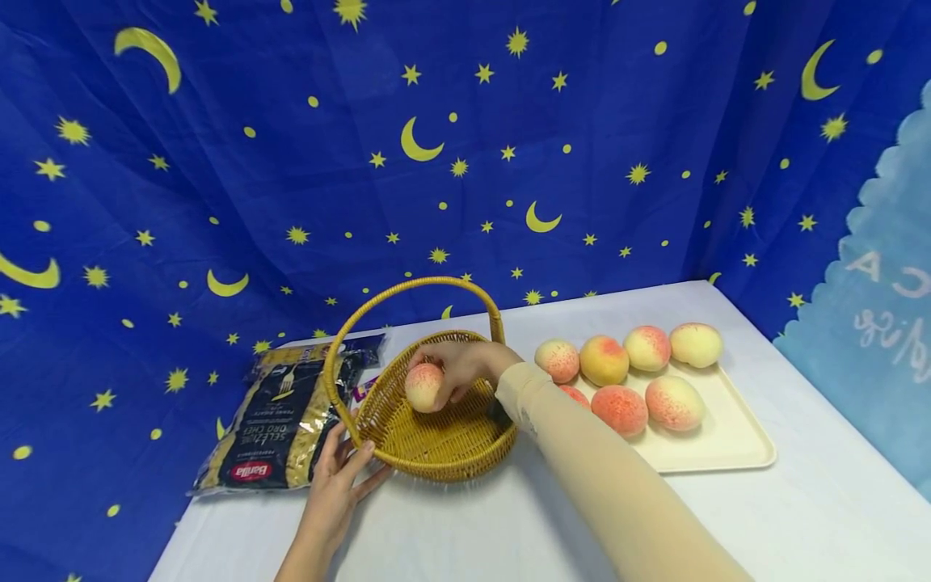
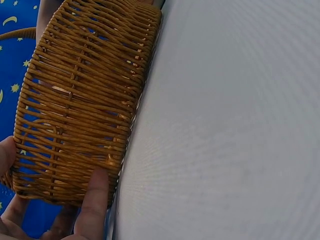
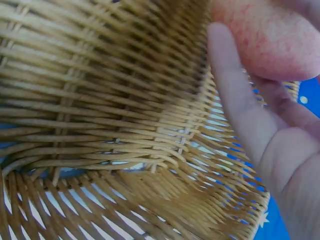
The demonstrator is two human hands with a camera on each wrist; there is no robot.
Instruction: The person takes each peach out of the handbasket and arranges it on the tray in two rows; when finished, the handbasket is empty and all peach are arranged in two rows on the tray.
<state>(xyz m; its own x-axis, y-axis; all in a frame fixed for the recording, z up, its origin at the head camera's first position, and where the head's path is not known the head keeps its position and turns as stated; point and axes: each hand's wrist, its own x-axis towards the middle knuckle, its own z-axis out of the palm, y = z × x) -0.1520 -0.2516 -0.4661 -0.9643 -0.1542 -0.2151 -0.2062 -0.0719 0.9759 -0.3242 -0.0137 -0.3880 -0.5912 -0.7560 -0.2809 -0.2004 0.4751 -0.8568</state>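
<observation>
My right hand [image 1: 460, 368] grips a pale peach [image 1: 424, 388] with a red-speckled top, holding it inside the wicker basket [image 1: 436, 465]. The right wrist view shows fingers around the peach [image 3: 280, 40], above the woven bottom. At the basket's near left side, my left hand [image 1: 338, 481] holds the rim, thumb at the edge and fingers against the outer wall. One finger [image 2: 95, 200] lies along the weave in the left wrist view. The basket's tall arched handle [image 1: 418, 283] stands upright. No other peach shows in the visible part of the basket.
A cream tray [image 1: 735, 436] with several peaches [image 1: 675, 402] lies to the right, partly hidden by my right sleeve [image 1: 604, 477]. Left of the basket is a Barilla pasta bag [image 1: 272, 420], with a small purple packet [image 1: 365, 389] between them. A blue star-patterned curtain [image 1: 465, 194] hangs behind.
</observation>
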